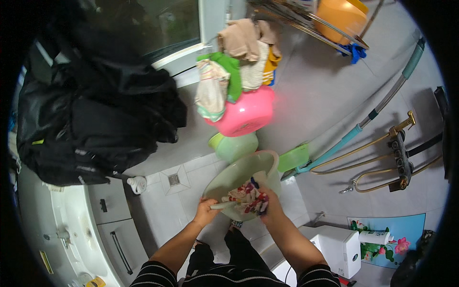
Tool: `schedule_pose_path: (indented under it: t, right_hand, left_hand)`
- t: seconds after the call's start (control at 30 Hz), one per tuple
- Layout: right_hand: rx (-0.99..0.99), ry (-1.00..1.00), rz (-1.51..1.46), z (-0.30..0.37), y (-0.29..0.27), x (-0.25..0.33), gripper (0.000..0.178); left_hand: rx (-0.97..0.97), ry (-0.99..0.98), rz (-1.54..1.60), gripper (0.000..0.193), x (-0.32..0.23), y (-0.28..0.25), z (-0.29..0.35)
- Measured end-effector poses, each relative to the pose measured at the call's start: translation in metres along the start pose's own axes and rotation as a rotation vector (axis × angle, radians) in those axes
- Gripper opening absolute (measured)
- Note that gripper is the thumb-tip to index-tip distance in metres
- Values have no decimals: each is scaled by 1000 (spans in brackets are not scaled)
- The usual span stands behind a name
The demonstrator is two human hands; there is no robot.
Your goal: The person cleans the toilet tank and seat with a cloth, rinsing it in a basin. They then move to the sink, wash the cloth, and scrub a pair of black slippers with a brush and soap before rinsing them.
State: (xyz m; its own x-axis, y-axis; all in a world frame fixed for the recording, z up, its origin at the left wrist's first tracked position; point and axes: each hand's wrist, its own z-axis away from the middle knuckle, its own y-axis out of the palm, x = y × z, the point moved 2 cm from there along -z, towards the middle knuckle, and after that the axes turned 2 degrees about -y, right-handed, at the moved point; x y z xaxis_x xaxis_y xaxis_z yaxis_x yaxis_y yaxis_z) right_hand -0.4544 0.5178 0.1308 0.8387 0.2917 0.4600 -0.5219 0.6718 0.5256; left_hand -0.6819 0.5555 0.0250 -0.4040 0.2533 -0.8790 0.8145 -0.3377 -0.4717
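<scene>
A large pale green basin [267, 160] is tilted in front of me, above the tiled floor. My left hand [205, 213] is closed at its near left edge, gripping a pale strip that looks like the basin's rim. Crumpled cloth [246, 196], patterned in red and white with a dark patch, lies over the basin's near right side. My right hand [271, 205] is closed around the right end of this cloth, and its fingertips are partly hidden. Both forearms reach in from the lower edge, in black sleeves with white stripes.
Beyond the basin are a light green bucket [236, 146], a pink basin [246, 112] and hanging towels [239, 40]. A black backpack [95, 115] hangs at left above a washbasin [71, 234]. A mop [351, 138], brass-coloured taps [399, 153] and a toilet [334, 246] line the right.
</scene>
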Motion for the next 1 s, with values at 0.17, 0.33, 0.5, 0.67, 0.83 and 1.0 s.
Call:
schedule_pose_path:
  t: [0.17,0.33,0.5,0.67,0.83,1.0]
  right_hand:
    - [74,-207,-52,13,17,100,35]
    - [162,-346,-190,-14,10,138,36]
    - [390,-379,-260,-15,9,139,53]
    - [302,-356,-117,-38,5,124,58]
    - [333,-524,94,-72,25,121,64]
    - [246,-810,587,-85,57,125,62]
  left_hand:
    - [61,-408,152,9,-70,11,-112]
    - [-87,-568,474,34,-62,24,-199]
    - [-185,-700,628,68,-76,14,-250]
    - [-76,-847,824,81,-4,24,-285]
    - [-60,-868,805,74,-8,20,-312]
    - [29,-794,809,73,4,15,-338]
